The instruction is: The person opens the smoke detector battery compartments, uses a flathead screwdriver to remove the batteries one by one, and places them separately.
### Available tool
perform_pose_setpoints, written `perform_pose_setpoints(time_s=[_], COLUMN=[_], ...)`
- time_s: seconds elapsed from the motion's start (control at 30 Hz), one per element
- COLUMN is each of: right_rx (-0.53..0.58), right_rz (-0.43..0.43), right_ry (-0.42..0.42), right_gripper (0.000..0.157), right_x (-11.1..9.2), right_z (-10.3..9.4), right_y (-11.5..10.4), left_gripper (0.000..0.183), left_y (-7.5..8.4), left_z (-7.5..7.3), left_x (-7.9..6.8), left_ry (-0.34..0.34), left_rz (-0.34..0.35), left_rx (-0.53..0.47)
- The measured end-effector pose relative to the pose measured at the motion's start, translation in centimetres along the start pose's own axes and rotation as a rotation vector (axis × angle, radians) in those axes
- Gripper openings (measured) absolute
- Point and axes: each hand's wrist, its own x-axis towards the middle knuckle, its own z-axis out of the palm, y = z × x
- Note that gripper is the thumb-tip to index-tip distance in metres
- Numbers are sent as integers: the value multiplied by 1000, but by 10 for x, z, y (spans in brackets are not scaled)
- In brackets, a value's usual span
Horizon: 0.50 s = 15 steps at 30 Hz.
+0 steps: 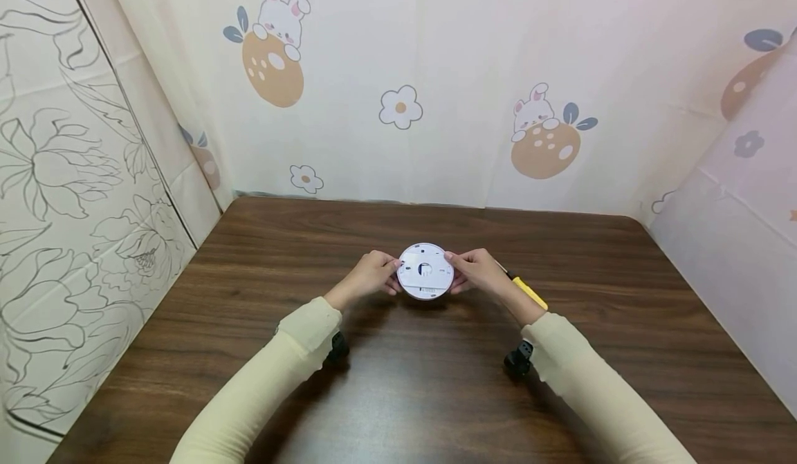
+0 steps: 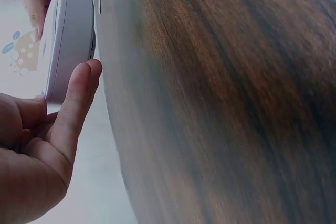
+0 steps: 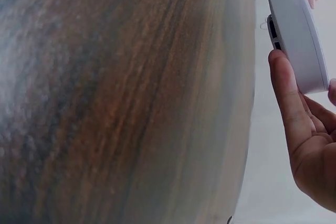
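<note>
A round white smoke detector (image 1: 411,288) is held up over the table between both hands, its flat slotted side with a central hole facing the head camera. At its left edge, my left hand (image 1: 372,272) grips the rim between thumb and fingers. My right hand (image 1: 479,270) pinches the opposite edge the same way. In the left wrist view the smooth side wall of the detector (image 2: 73,40) shows. Dark openings appear on the far face of the detector (image 3: 298,35) in the right wrist view.
Behind the right wrist, a screwdriver with a yellow handle (image 1: 530,294) lies on the brown wooden table (image 1: 411,395). A curtain (image 1: 461,49) with rabbit and flower prints hangs along the table's back edge. Patterned cloth also hangs at both sides.
</note>
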Motion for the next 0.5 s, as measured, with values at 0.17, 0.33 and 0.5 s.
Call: perform_pose_setpoints(time_s=[0.17, 0.33, 0.5], right_rx=[21, 44, 54], right_rz=[19, 27, 32], right_ry=[-11, -35, -50], right_gripper=[48, 47, 47], right_x=[0, 0, 0], right_z=[1, 1, 3], right_y=[1, 2, 2], left_gripper=[30, 31, 31], left_y=[0, -1, -2], left_z=[1, 2, 2], left_x=[1, 2, 3], left_ry=[-1, 3, 4], left_rz=[-14, -30, -47], left_rx=[-10, -6, -16])
